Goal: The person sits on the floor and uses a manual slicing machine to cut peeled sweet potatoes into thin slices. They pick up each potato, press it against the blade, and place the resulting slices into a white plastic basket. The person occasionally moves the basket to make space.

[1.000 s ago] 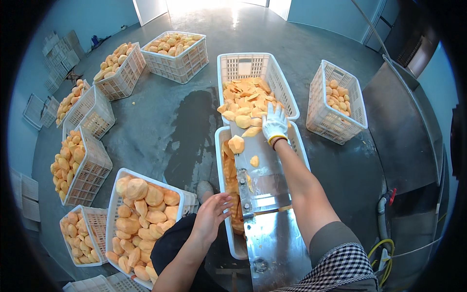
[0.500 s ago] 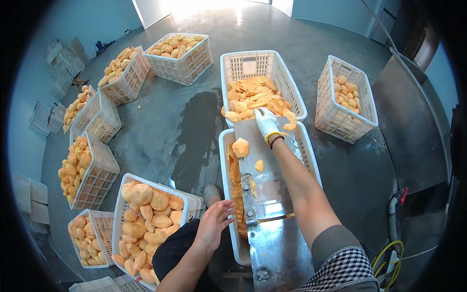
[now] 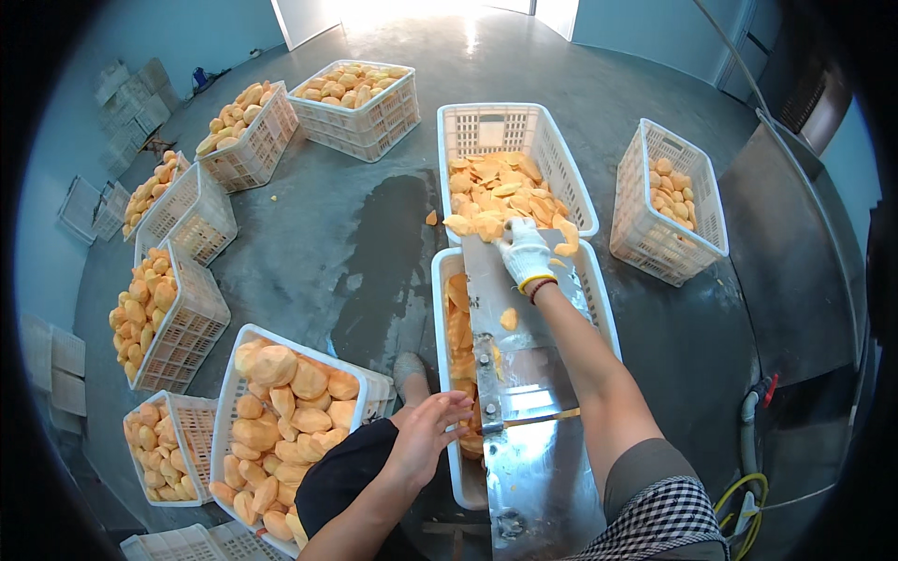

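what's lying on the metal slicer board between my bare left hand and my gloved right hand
In the head view, one orange slice lies on the metal board between the left hand and gloved right hand.

A metal slicing board (image 3: pixel 524 374) lies lengthwise across a crate (image 3: pixel 449 374) straight ahead of the person. Beyond its far end stands another crate (image 3: pixel 510 140) holding slices (image 3: pixel 496 192). To the right of that one sits a crate (image 3: pixel 669 196) of pieces. At the near left, just beside the board's crate, a crate (image 3: pixel 281 430) of whole pieces stands on the floor (image 3: pixel 318 234). More crates (image 3: pixel 168 309) curve away along the left side to the far end. The right hand (image 3: pixel 524 254) rests on the board's far end; the left hand (image 3: pixel 426 432) is at its near left edge.
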`<move>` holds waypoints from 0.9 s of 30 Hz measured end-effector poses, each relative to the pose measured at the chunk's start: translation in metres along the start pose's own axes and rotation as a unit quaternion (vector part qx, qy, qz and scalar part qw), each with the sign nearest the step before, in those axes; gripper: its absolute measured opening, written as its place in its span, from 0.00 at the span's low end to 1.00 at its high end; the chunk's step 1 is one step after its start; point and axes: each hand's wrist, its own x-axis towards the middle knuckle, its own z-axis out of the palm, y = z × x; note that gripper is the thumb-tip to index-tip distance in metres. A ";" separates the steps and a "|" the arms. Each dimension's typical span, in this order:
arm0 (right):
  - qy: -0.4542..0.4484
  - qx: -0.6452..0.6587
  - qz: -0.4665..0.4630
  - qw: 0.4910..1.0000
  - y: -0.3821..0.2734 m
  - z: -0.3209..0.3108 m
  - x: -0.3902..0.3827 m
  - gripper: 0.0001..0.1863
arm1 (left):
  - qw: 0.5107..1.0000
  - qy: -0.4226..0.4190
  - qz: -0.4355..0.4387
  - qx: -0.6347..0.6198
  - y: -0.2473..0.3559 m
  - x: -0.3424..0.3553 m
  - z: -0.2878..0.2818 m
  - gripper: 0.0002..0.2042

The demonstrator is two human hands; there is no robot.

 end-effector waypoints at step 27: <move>-0.248 0.578 0.435 0.644 0.071 -0.180 -0.319 0.26 | 0.994 0.024 -0.073 0.077 -0.110 -0.027 0.006 0.14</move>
